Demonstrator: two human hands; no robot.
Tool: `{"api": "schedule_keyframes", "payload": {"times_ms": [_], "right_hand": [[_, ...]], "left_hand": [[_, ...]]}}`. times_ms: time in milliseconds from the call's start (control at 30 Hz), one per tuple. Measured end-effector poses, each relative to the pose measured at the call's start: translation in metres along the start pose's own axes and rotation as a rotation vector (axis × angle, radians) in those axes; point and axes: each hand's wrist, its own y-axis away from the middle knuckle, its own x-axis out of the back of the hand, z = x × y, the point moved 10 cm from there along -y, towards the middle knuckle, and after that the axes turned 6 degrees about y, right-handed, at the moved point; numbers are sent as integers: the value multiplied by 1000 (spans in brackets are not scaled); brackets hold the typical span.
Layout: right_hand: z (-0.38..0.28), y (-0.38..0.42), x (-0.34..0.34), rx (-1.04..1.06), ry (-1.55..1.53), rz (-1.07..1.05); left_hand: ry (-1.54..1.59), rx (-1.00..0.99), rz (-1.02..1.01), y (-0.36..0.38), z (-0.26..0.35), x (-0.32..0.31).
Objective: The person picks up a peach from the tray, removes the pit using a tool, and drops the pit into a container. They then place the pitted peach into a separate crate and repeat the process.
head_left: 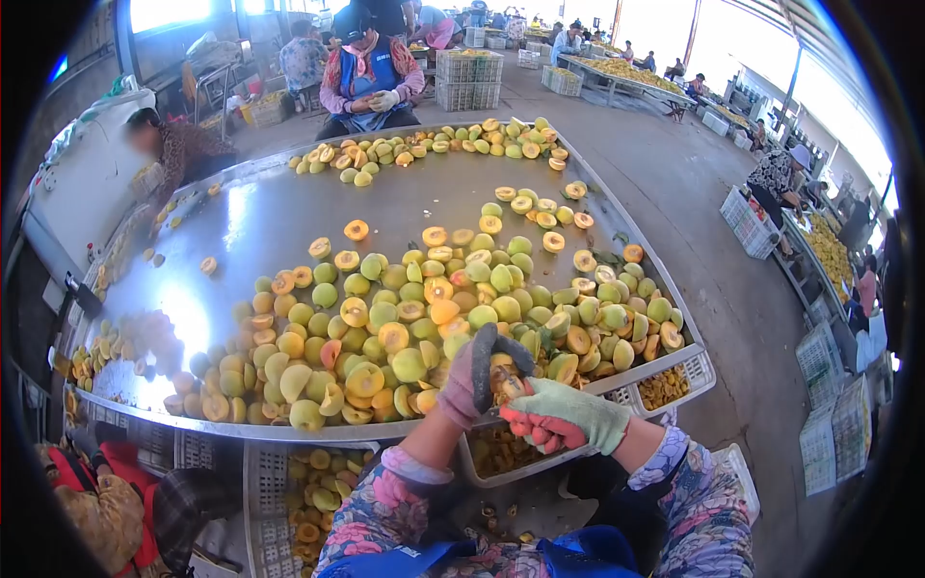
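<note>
My left hand (479, 371), in a pink and grey glove, is wrapped round a halved fruit (507, 383) whose brownish cut side shows. Close against it, my right hand (568, 416), in a pale green glove with red fingers, is closed at the fruit's lower right; whatever its fingers hold is hidden. Both hands are over the near edge of a metal table (289, 212). Just beyond them lies a large heap of green and orange fruit (409, 364), some whole and some halved.
Below the table stand a crate of fruit halves (252, 501) and a basket of scraps (469, 460). Another small basket (708, 371) hangs by the right corner. Co-workers sit at the far side (371, 82), left (188, 149) and lower left (101, 511).
</note>
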Motion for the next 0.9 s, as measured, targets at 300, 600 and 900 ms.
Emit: {"api": "schedule_keyframes", "payload": {"times_ms": [300, 600, 900], "right_hand": [[11, -12, -21, 46, -297, -133], [-7, 5, -9, 45, 298, 209], [19, -17, -36, 49, -605, -267]], "left_hand": [[-25, -194, 78, 3, 29, 3], [404, 86, 52, 11, -24, -3], [446, 220, 162, 12, -54, 4]]}}
